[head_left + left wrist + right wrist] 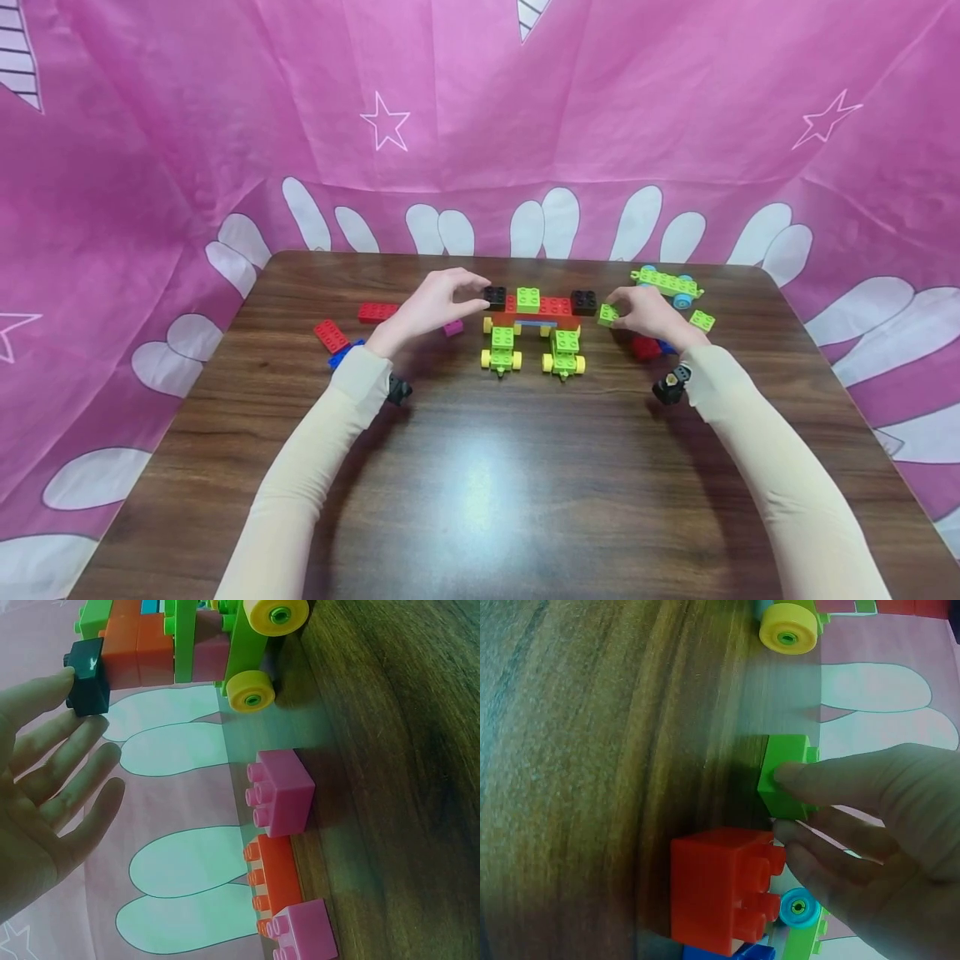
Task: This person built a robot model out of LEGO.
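Note:
A toy-brick build with a red brick row (555,306) on top and yellow wheels stands in the middle of the table. Black bricks sit at both ends of that row, a green brick (528,300) between them. My left hand (441,307) has thumb and forefinger at the left black brick (88,679), its other fingers spread. To the right of the build, my right hand (651,315) pinches a small green brick (786,778) between thumb and fingers, low over the table. Two green wheeled pieces (502,350) stand at the build's front.
Red bricks (330,335), a blue brick and pink bricks (283,793) lie at the left. Beyond my right hand are a green car base (663,282) with blue wheels and a loose green brick (702,321). A red brick (724,889) sits close below that hand. Pink cloth hangs behind.

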`<state>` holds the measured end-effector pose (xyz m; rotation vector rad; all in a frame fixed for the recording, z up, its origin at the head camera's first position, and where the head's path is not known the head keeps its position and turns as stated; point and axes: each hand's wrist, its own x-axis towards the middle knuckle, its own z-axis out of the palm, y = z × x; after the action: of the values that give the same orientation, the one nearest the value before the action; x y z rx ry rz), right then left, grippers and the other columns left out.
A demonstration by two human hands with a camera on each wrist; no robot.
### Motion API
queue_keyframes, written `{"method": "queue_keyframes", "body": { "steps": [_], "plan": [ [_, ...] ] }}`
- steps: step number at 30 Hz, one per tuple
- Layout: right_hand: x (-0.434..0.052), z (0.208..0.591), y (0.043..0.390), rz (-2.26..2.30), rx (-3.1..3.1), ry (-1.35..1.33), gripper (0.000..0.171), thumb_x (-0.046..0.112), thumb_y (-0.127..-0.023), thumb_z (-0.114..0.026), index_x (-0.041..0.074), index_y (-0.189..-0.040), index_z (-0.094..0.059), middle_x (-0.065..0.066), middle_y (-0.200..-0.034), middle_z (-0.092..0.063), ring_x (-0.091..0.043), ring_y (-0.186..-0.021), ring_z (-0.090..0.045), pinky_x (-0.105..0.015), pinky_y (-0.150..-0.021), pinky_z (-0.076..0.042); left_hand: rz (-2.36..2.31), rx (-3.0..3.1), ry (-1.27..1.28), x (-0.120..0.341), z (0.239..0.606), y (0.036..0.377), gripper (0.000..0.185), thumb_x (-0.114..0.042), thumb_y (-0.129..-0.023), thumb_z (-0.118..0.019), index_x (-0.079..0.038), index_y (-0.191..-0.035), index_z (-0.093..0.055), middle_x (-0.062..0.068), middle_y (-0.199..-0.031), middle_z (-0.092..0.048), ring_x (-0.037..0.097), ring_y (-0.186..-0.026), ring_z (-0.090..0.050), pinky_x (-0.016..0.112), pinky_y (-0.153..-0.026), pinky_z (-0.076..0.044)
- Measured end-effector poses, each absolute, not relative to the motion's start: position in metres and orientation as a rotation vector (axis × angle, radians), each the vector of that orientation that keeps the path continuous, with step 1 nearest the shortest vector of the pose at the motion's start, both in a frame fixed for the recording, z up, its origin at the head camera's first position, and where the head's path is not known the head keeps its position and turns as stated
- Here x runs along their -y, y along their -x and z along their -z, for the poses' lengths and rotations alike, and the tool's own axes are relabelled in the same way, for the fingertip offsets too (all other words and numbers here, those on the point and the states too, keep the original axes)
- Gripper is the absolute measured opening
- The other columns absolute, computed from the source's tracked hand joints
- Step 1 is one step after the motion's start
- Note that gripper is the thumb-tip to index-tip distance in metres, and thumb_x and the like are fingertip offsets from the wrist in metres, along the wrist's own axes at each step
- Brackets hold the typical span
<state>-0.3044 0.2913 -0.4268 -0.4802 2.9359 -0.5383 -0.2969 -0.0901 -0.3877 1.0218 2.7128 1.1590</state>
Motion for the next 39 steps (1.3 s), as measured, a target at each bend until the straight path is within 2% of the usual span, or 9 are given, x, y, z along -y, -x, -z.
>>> {"method": "queue_keyframes", "body": {
  "steps": [11, 20, 30, 39],
  "plan": [
    [-0.290, 0.405, 0.294, 0.573, -2.993, 0.533, 0.037, 0.008, -0.088, -0.070, -0.006, -0.121, -0.063, -0.028, -0.121, -0.066, -0.044, -0.114, -0.060, -0.060, -0.097, -0.048, -1.141, -2.695, -0.996, 0.091, 0.387, 0.295, 0.037, -0.024, -0.093, -0.069, -0.007, -0.126, -0.066, 0.009, -0.125, -0.069, 0.021, -0.116, -0.063, 0.041, -0.103, -0.051],
    [-0.281, 0.366, 0.282, 0.699, -3.105, 0.600, 0.033, 0.006, -0.086, -0.073, -0.002, -0.117, -0.067, -0.023, -0.113, -0.070, -0.039, -0.098, -0.068, -0.057, -0.090, -0.054, -1.156, -2.692, -0.968, 0.091, 0.387, 0.291, 0.037, -0.026, -0.094, -0.068, -0.008, -0.127, -0.066, 0.009, -0.126, -0.068, 0.021, -0.119, -0.063, 0.041, -0.105, -0.049],
    [-0.258, 0.335, 0.273, 0.724, -3.116, 0.724, 0.037, 0.012, -0.087, -0.075, 0.005, -0.122, -0.067, -0.015, -0.115, -0.071, -0.032, -0.098, -0.068, -0.050, -0.089, -0.055, -1.285, -2.633, -0.937, 0.093, 0.395, 0.293, 0.037, -0.028, -0.094, -0.068, -0.012, -0.128, -0.065, 0.006, -0.125, -0.070, 0.018, -0.119, -0.063, 0.046, -0.106, -0.049],
    [-0.232, 0.326, 0.270, 0.701, -3.020, 0.864, 0.038, 0.008, -0.086, -0.075, 0.003, -0.122, -0.066, -0.015, -0.119, -0.070, -0.033, -0.110, -0.066, -0.052, -0.097, -0.053, -1.350, -2.599, -0.939, 0.093, 0.399, 0.293, 0.037, -0.028, -0.094, -0.069, -0.013, -0.127, -0.066, 0.005, -0.124, -0.070, 0.018, -0.118, -0.065, 0.045, -0.105, -0.050]
  ]
}}
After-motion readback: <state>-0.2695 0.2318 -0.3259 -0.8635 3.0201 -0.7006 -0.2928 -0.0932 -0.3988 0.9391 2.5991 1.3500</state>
